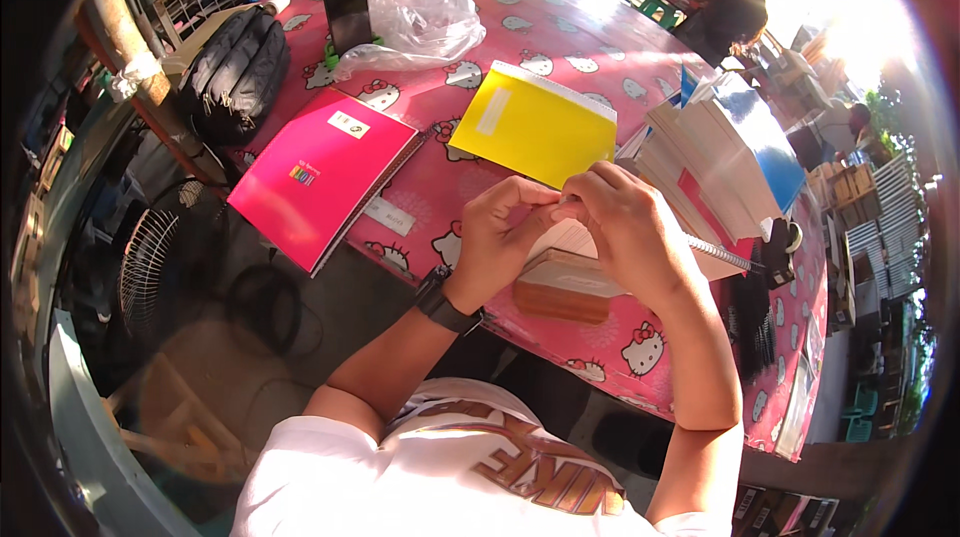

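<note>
My left hand [502,235], with a black watch on its wrist, and my right hand [628,222] meet over the table's near side. Their fingers pinch together around something too small or hidden to make out. Below them lie a brown wooden block [562,289] and a spiral-bound notebook [722,256], partly covered by my right hand. Left of my hands is a pink notebook [325,177], with a small white label strip [390,217] beside its right edge. A yellow notebook [540,124] lies just beyond my fingers.
Thick notebooks with a blue cover [758,142] stand at the right. A black tape dispenser [778,252] is near them. Farther back are a phone [348,17], a clear plastic bag [425,22] and a black bag [235,72]. A fan [150,262] stands left of the pink patterned table.
</note>
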Tool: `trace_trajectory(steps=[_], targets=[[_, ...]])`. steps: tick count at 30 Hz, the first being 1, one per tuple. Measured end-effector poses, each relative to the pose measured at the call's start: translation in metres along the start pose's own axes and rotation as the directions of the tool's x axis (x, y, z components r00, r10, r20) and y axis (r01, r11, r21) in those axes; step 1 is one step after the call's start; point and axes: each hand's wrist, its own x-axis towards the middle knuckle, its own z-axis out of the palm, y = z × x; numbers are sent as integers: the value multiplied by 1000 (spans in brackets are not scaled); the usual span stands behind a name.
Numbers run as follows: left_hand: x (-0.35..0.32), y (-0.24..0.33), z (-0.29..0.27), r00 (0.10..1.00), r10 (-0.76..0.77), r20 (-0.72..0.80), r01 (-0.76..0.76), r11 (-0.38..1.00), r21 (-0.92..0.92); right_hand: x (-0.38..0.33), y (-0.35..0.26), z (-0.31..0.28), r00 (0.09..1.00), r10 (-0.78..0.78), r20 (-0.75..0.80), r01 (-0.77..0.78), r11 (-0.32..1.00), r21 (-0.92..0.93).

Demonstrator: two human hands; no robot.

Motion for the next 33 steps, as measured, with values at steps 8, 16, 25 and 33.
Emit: trace_trajectory(steps=[8, 16, 25, 33], targets=[[2, -1, -2, 998, 65, -2, -65, 997, 49, 3, 12, -5, 1000, 11, -20, -5, 970, 241], [1, 0, -4, 978, 195, 76, -204, 970, 131, 8, 20, -8, 994, -80, 75, 51, 943, 330], [-1, -5, -3, 994, 110, 25, -112, 991, 69, 2, 5, -2, 999, -37, -28, 40, 992, 117], [-1, -7, 0, 996, 83, 45, -84, 996, 33, -4, 3, 0, 999, -13, -36, 13, 1000, 10]])
